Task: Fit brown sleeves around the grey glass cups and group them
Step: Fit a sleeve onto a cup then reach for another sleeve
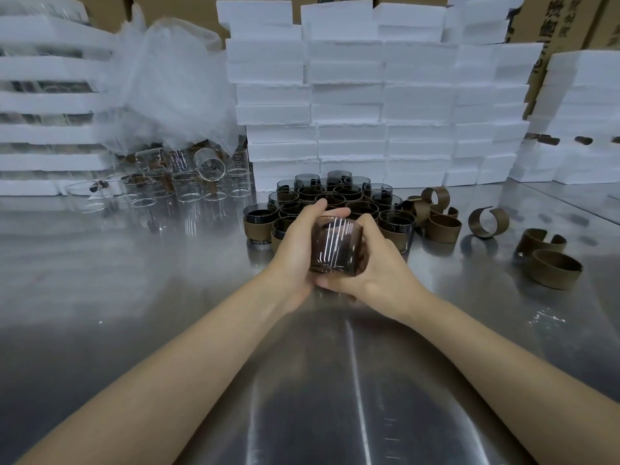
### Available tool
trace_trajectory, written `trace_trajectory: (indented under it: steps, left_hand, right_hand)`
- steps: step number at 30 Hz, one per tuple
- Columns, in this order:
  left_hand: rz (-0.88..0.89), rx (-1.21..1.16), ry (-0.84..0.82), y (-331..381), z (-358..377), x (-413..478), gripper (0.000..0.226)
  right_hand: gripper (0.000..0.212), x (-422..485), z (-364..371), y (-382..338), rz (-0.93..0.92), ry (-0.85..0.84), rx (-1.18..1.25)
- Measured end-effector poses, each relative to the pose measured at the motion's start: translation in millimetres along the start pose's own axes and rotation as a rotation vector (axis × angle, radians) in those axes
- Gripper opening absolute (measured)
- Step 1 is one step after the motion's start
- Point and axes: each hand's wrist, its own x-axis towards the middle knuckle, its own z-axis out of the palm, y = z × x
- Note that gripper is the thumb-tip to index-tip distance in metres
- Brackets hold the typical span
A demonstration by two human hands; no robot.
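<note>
Steel tabletop [167,297] filled most of the view. White foam blocks [352,105] were stacked wall-like at 12 o'clock, far edge. Foam trays [40,129] were piled at 9–10 o'clock, with a crumpled plastic bag [167,88] against them at 11. Clear glasses [188,182] stood and lay jumbled at 10 o'clock, under the bag.

The sleeved cups [365,209] sat packed together at 12 o'clock, just beyond the hands and touching one another; the batch looked well along. The loose brown sleeves [443,226] lay scattered from 1 to 3 o'clock, some touching the cluster, a few well apart at 3.

Left hand [295,250] and right hand [379,270] both held one grey glass cup [335,245] above the tabletop, near centre and just short of the cluster. Fingers of each hand were curled round its sides, left thumb up over the rim. Brown showed through the glass and at its lower right edge. Could not tell whether a sleeve was fully seated or only partly wrapped.

Step judged: fitting or seating a sleeve on this cup. Next move would likely be to check the sleeve sits snug, then set the cup down upright at the near edge of the cluster at 12 o'clock, lowering gently because it would land against other glass, then reach to 2 o'clock for another sleeve.
</note>
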Motion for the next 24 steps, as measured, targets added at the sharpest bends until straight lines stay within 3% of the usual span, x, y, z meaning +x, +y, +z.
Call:
trace_trajectory:
  steps: [4,10,15,20,22,24]
  left_hand:
    - [0.006,-0.108,-0.082,-6,0,2,0.042]
    - [0.113,-0.019,0.047,-19,5,7,0.061]
    - [0.170,0.070,0.009,-30,6,11,0.084]
    - [0.272,0.141,-0.078,-36,5,11,0.048]
    - [0.299,0.123,-0.027,-39,7,10,0.061]
    - [0.318,0.082,0.010,-42,13,8,0.077]
  right_hand:
    - [0.056,-2,2,-3,-0.014,-0.005,0.153]
    - [0.086,4,8,4,0.019,0.099,0.169]
    - [0.061,8,5,3,0.050,0.145,0.140]
    - [0.033,7,-1,2,-0.041,0.331,-0.110]
    - [0.023,8,-5,2,-0.118,0.421,-0.225]
    - [0.028,10,-9,3,-0.137,0.505,-0.287]
